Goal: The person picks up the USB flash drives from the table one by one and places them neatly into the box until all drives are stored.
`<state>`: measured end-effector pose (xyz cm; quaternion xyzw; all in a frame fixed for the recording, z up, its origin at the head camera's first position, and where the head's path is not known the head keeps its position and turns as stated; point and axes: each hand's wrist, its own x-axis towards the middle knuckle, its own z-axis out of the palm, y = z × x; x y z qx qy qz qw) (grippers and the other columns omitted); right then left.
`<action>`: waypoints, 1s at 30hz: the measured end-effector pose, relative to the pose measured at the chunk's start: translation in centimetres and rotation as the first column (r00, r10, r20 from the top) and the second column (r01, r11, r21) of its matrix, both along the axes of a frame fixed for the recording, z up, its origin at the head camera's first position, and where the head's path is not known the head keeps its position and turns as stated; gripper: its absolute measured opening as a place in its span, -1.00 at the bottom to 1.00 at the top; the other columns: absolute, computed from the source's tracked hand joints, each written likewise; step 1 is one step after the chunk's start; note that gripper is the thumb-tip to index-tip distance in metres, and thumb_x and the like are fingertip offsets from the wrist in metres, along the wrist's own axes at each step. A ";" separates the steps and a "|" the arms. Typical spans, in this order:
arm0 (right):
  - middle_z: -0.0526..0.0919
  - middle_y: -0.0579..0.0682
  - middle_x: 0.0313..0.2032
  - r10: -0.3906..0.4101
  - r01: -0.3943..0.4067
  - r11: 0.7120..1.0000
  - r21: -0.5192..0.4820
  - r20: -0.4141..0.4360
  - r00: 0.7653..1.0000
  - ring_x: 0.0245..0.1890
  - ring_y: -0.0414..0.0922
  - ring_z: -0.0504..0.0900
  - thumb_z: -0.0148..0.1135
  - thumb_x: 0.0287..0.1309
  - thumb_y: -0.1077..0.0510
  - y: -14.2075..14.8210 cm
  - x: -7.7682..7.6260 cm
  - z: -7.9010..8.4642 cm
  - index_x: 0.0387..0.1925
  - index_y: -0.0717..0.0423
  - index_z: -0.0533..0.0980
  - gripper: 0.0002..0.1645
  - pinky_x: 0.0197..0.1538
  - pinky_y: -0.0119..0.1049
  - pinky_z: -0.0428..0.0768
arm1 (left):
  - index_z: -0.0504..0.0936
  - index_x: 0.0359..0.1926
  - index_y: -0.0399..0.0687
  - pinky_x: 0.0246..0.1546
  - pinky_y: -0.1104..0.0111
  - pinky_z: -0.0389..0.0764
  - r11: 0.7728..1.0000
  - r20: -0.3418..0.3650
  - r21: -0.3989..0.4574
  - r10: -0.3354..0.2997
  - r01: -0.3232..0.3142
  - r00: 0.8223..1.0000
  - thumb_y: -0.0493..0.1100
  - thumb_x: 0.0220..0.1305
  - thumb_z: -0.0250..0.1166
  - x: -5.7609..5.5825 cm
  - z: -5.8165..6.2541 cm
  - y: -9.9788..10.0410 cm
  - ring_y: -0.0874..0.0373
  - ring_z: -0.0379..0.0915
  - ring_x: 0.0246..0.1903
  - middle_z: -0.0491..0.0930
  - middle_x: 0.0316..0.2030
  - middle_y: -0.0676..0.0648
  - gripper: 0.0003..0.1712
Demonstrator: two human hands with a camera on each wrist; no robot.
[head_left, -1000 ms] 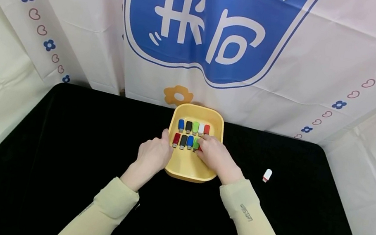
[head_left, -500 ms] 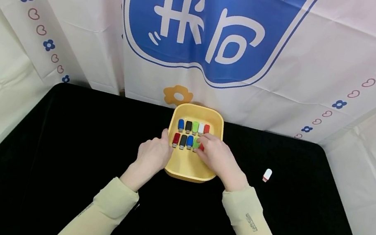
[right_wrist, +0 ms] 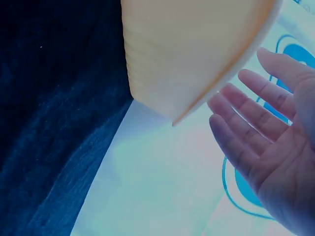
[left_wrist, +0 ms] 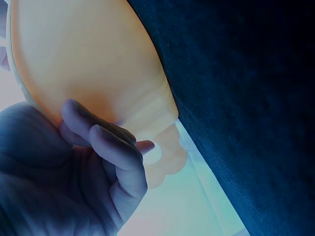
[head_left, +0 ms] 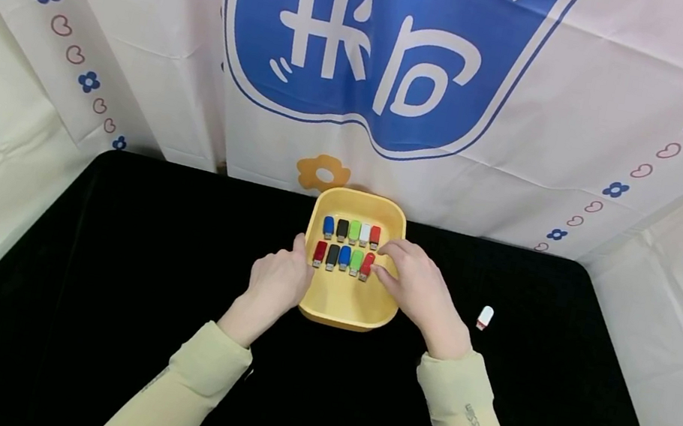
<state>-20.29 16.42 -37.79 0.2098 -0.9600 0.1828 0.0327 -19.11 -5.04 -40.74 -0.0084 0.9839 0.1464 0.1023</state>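
In the head view, a yellow plastic bin (head_left: 340, 298) holds two rows of USB flash drives. My left hand (head_left: 280, 277) grips the bin's left rim; the left wrist view shows its curled fingers (left_wrist: 115, 147) against the outer wall. Over the right rim, my right hand (head_left: 422, 290) has its thumb and fingertips just beside a red flash drive (head_left: 366, 266), the right end of the front row. It holds nothing. Left of that drive lie a green one (head_left: 356, 261), a blue one (head_left: 344, 257), a black one (head_left: 332, 256) and a dark red one (head_left: 320, 253).
The back row runs from a blue drive (head_left: 328, 226) to a red one (head_left: 375, 236). A white flash drive (head_left: 485, 317) lies on the black tablecloth (head_left: 533, 369), right of the bin. A printed white curtain (head_left: 509, 197) hangs behind the table.
My right hand has let go of the red flash drive and drawn back to the right, so that drive now shows fully. The left hand has stayed on the rim.
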 end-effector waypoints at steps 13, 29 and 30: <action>0.66 0.11 0.05 -0.125 0.119 0.984 -0.135 -0.039 0.991 0.09 0.07 0.61 0.36 0.25 0.08 4.0 1.4 -0.5 -0.01 0.19 0.62 -0.65 0.17 0.02 0.57 | 0.11 0.48 -0.29 -0.71 0.32 0.36 1.000 -0.027 0.002 -0.012 0.012 1.000 -0.06 0.49 0.05 0.2 0.0 -0.1 0.06 0.42 -0.69 0.50 -0.61 -0.12 -0.31; 0.51 0.28 0.24 -0.269 0.274 0.956 -0.105 0.059 0.961 0.27 0.25 0.47 0.30 0.29 0.04 9.9 2.5 -1.7 0.25 0.24 0.46 -0.41 0.30 0.19 0.42 | 0.10 0.48 -0.28 -0.71 0.32 0.35 1.000 -0.016 -0.005 0.001 -0.001 1.000 -0.06 0.50 0.03 0.1 -0.1 0.0 0.06 0.42 -0.68 0.50 -0.61 -0.11 -0.32; 0.50 0.29 0.25 -0.276 0.281 0.955 -0.098 0.067 0.959 0.27 0.26 0.45 0.30 0.29 0.03 10.3 2.5 -1.8 0.26 0.25 0.45 -0.40 0.31 0.19 0.41 | 0.11 0.48 -0.29 -0.72 0.32 0.35 1.000 -0.019 -0.005 0.001 -0.001 1.000 -0.06 0.50 0.04 0.1 -0.1 0.0 0.06 0.42 -0.68 0.50 -0.61 -0.11 -0.32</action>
